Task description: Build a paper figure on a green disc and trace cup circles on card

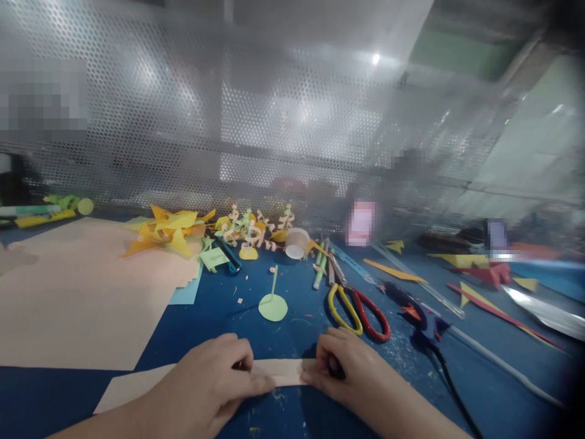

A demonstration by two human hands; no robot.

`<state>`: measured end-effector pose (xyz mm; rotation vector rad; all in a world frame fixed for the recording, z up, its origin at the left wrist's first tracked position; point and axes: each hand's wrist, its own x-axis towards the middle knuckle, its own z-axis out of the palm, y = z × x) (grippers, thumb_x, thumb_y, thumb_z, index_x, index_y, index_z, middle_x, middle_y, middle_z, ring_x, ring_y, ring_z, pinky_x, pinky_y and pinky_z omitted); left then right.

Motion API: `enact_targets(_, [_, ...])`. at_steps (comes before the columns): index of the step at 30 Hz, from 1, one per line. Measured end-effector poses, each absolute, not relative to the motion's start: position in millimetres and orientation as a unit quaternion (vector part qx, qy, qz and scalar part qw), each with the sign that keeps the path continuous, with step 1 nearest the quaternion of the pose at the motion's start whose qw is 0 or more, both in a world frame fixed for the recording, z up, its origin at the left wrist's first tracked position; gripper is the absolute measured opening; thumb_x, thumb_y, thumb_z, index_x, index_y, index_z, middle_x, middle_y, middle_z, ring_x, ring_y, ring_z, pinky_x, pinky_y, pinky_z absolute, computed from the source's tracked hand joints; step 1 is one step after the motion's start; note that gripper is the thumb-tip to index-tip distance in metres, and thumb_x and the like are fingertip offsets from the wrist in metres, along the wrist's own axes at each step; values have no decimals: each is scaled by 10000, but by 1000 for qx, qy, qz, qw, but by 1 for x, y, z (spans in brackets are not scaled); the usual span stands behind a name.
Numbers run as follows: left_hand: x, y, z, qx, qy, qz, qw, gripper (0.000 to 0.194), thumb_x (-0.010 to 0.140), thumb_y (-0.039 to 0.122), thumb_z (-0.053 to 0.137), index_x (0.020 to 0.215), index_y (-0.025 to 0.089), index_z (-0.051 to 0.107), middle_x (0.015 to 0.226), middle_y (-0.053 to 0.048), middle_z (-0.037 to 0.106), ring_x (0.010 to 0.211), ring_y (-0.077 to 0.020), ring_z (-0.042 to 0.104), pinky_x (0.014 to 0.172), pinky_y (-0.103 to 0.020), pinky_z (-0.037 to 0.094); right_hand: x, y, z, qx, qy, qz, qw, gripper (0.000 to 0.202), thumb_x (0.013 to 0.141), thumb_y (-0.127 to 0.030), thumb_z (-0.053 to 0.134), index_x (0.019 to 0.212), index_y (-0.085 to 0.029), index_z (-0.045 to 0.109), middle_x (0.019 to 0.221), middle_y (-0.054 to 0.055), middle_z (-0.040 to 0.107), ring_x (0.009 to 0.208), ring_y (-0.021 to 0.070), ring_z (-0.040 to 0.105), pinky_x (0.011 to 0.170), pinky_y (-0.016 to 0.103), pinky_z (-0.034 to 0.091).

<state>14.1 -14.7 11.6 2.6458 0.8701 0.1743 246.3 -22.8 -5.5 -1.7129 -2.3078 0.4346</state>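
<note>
A long pale strip of paper (284, 371) lies on the blue table, stretched between my two hands. My left hand (223, 375) pinches it with thumb and curled fingers, and the strip's wider tail runs out to the left beneath that forearm. At the right end, my right hand (342, 366) grips the strip between thumb and bent fingers. Just beyond the hands stands a green paper disc (273, 308) with a thin upright green stem. Scissors (359, 311) with one yellow and one red handle rest past my right hand.
Large pale sheets (86, 292) cover the left side. Yellow paper shapes (171, 231), curled paper pieces (251, 228) and a tape roll (297, 244) sit at the back. A glue gun (425, 323) with its cord lies right, among paper scraps. A perforated metal screen (183, 110) rises behind.
</note>
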Motion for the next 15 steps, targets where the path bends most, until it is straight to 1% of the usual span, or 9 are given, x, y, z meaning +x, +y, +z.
enact_targets(2, [15,-14,13,938,303,48,158,351,864,132,397,1091,331,576,873,-40,562,775,-179,522,621,-240,393,247,-24,-2,-584,-788,161,109,154,722,-213,611,648,-183,479,661,-7,531,640,148,501,557,245,357])
enact_targets(4, [15,-14,13,939,304,33,155,352,860,125,406,1093,330,573,878,-37,565,778,-179,525,626,-240,399,249,-27,2,-584,-786,175,101,117,729,-149,580,702,-188,473,683,-10,537,653,146,501,563,243,362])
enact_targets(6, [15,-13,13,940,305,25,149,337,861,133,417,1086,327,575,888,-36,569,784,-180,529,633,-242,405,252,-29,6,-579,-785,194,99,139,717,-77,549,739,-193,475,703,-15,547,660,140,503,569,237,371])
enact_targets(9, [15,-13,12,942,306,29,138,328,872,153,411,1089,340,570,896,-36,573,785,-181,533,640,-247,414,256,-30,12,-559,-789,224,122,188,702,-21,518,761,-199,512,741,-19,562,670,128,516,590,226,396])
enact_targets(13, [14,-13,13,942,302,30,143,341,875,138,395,1079,346,572,890,-34,573,790,-181,536,644,-250,421,249,-28,15,-520,-796,233,204,173,782,-73,499,808,-210,601,859,9,591,821,140,549,725,244,430])
enact_targets(15, [14,-13,14,942,301,30,144,346,875,128,390,1077,344,570,897,-33,573,798,-181,537,647,-251,421,245,-27,12,-498,-807,225,225,171,804,-99,507,819,-213,634,853,15,606,835,143,556,744,248,435])
